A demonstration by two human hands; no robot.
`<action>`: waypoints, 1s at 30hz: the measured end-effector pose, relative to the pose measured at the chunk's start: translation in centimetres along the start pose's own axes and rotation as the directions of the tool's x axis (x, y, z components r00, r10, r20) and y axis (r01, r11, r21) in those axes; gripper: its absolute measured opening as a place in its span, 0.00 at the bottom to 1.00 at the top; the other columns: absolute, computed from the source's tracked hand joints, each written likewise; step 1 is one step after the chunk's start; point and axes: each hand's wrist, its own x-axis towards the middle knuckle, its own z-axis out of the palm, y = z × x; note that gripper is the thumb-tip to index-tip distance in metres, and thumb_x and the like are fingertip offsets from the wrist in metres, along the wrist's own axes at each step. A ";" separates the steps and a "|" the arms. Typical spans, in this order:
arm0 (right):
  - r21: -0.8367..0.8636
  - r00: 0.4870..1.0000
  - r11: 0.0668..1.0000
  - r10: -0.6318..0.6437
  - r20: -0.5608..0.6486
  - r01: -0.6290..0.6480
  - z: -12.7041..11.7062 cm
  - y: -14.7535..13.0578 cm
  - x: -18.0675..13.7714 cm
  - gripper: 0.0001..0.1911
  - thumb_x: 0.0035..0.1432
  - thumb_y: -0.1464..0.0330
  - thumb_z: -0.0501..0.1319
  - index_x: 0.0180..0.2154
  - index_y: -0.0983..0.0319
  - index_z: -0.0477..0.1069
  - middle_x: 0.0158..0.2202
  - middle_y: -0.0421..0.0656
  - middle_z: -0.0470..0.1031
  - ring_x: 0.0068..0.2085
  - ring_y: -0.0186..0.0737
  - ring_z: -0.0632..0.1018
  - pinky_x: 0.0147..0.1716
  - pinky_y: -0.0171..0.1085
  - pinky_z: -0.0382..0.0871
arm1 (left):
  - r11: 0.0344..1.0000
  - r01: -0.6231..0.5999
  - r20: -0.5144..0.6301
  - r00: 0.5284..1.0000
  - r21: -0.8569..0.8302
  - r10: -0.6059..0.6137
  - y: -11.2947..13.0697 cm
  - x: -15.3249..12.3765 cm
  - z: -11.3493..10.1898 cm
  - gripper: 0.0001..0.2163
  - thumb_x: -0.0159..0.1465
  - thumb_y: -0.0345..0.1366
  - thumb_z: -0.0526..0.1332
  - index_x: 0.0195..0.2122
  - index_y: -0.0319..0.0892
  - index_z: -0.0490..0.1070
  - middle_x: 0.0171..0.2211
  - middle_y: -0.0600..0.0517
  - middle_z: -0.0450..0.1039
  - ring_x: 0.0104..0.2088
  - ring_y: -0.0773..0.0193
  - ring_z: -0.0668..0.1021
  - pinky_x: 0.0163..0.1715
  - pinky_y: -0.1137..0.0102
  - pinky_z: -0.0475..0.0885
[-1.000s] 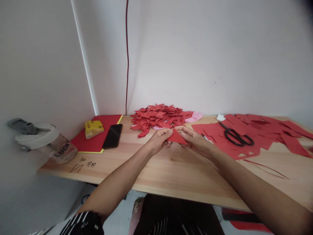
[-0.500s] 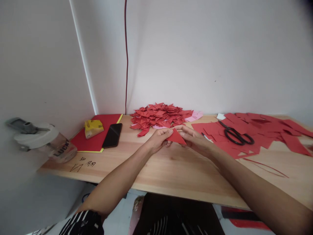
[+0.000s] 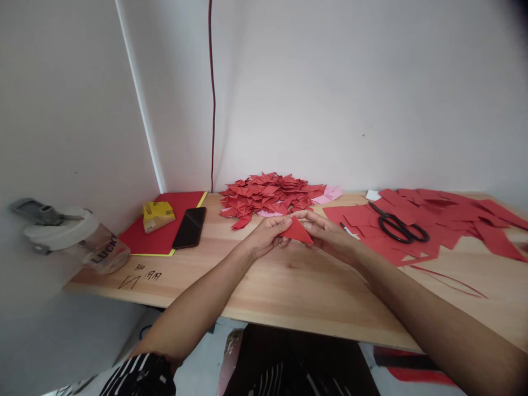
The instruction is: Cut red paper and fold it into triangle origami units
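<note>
A small red piece of paper [image 3: 297, 232], folded into a triangle, is held above the middle of the table. My left hand [image 3: 269, 234] pinches its left side, the thumb lying on top. On the other side my right hand [image 3: 328, 234] has its fingers curled around the right edge of the paper, some of them hidden behind it. Just beyond both hands lies a heap of folded red paper pieces [image 3: 268, 192], with a few pink papers [image 3: 329, 194] showing at its edges.
Black-handled scissors [image 3: 398, 226] rest on loose red paper sheets [image 3: 445, 220] at right. Left are a black phone [image 3: 190, 227], a yellow packet [image 3: 158, 216] on a red sheet [image 3: 140, 236], and a clear bottle [image 3: 103, 250]. A wall stands behind the wooden table [image 3: 289, 291].
Almost nothing differs. Both hands keep the folded paper in the same place, and the view has shifted very slightly.
</note>
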 end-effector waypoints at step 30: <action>-0.035 0.997 0.999 0.007 0.075 -0.004 -0.1 -0.3 0.0 0.24 0.60 0.54 0.60 0.55 0.55 0.61 0.26 0.36 0.65 0.24 0.32 0.62 0.24 0.33 0.52 | 0.995 0.053 -0.113 0.993 0.085 -0.044 0.4 0.0 0.2 0.21 0.54 0.51 0.66 0.24 0.36 0.66 0.15 0.56 0.64 0.15 0.75 0.62 0.18 0.75 0.53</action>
